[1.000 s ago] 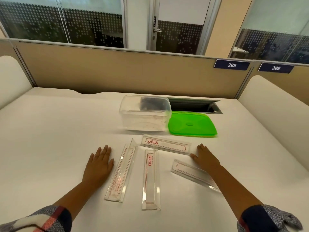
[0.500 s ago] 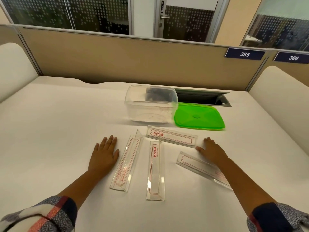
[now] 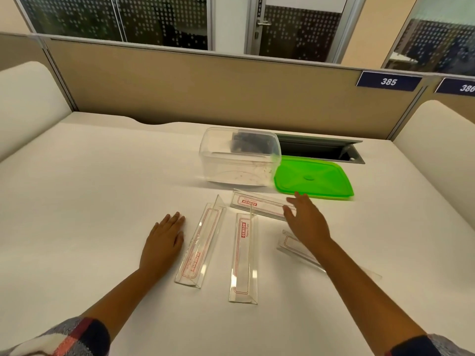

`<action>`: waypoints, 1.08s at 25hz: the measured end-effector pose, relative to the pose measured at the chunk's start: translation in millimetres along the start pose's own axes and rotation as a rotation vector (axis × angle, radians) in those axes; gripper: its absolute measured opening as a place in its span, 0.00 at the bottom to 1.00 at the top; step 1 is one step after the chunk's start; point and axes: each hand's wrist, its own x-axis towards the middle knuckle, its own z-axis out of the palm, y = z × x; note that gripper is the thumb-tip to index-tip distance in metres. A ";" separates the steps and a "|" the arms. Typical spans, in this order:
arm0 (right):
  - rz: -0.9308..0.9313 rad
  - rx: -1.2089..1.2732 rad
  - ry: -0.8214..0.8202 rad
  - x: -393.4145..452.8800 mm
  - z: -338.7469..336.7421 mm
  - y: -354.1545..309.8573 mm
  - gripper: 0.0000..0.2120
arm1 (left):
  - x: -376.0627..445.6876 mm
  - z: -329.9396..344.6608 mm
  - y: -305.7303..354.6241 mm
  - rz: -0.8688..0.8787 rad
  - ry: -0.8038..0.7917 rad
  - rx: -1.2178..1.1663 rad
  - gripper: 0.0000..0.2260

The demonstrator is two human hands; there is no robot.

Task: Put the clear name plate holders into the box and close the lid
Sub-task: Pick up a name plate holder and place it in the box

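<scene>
Four clear name plate holders lie on the desk (image 3: pixel 77 188) in front of the empty clear box (image 3: pixel 239 160); the green lid (image 3: pixel 313 179) lies flat just right of it. The left hand (image 3: pixel 164 242) rests flat, fingers spread, gripping nothing. The right hand (image 3: pixel 307 222) hovers open over the far holder (image 3: pixel 257 202), apparently without contact. The left holder (image 3: pixel 200 242), centre holder (image 3: pixel 244 258) and right holder (image 3: pixel 295 249) lie apart. Risk: smooth acrylic may slip from a loose pinch; a long holder set crosswise may jam on the rim and block the lid
</scene>
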 end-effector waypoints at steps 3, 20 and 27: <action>-0.121 0.019 0.019 -9.1 16.4 -29.1 0.16 | -24.1 -1.5 5.1 -0.061 0.063 -0.187 0.18; -0.310 0.011 -0.521 39.2 60.3 -92.1 0.27 | -63.3 -9.3 17.0 0.159 -0.007 -0.286 0.42; -0.229 0.161 -0.643 52.3 61.5 -100.9 0.22 | -64.2 -8.7 15.6 0.174 -0.053 -0.227 0.38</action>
